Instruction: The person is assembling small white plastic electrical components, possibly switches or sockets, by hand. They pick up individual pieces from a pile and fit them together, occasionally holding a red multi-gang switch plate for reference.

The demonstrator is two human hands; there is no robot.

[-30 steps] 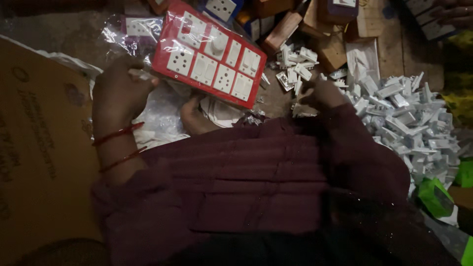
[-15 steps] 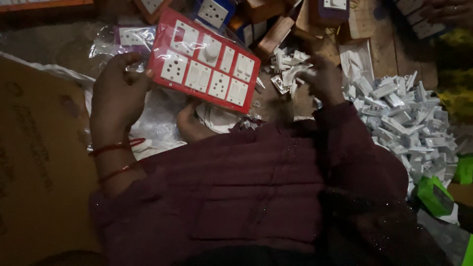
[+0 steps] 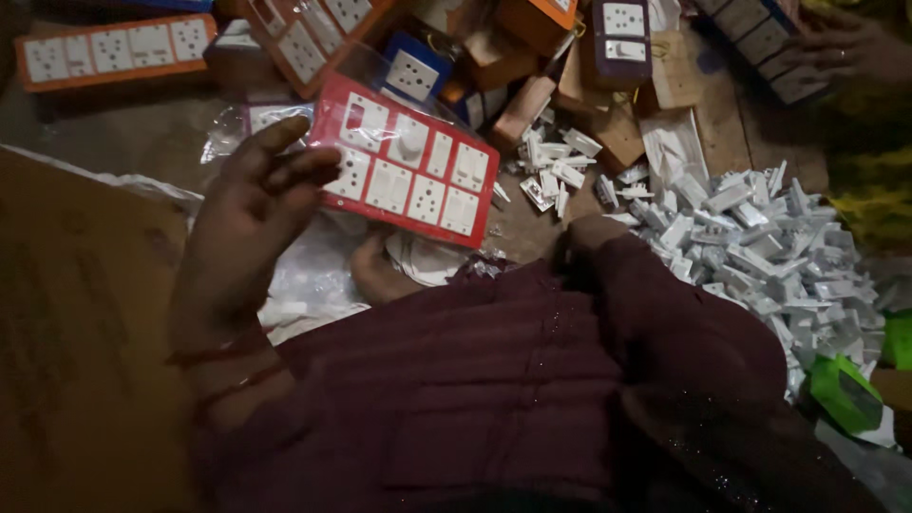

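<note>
**Left hand on red switch panel, right hand out of sight**

Left hand raised, fingers loosely curled, fingertips against the left edge of a red rectangular switchboard panel with white switches and sockets. Panel tilted, lower right corner pointing down toward the lap; grip looks light, at the edge only. Red thread bangles at the left wrist.

Right hand hidden behind the dark maroon sleeve; cannot tell whether it grasps anything. The sleeve end sits near a small scatter of white plastic switch parts.

Right of that, a large heap of white plastic switch pieces on the wooden surface. Below the panel, crumpled clear plastic wrapping. Top left, a long orange switchboard strip; more orange and blue boards stacked along the top. Brown cardboard sheet at far left. Another person's hand at top right. Green plastic item at the lower right edge.
</note>
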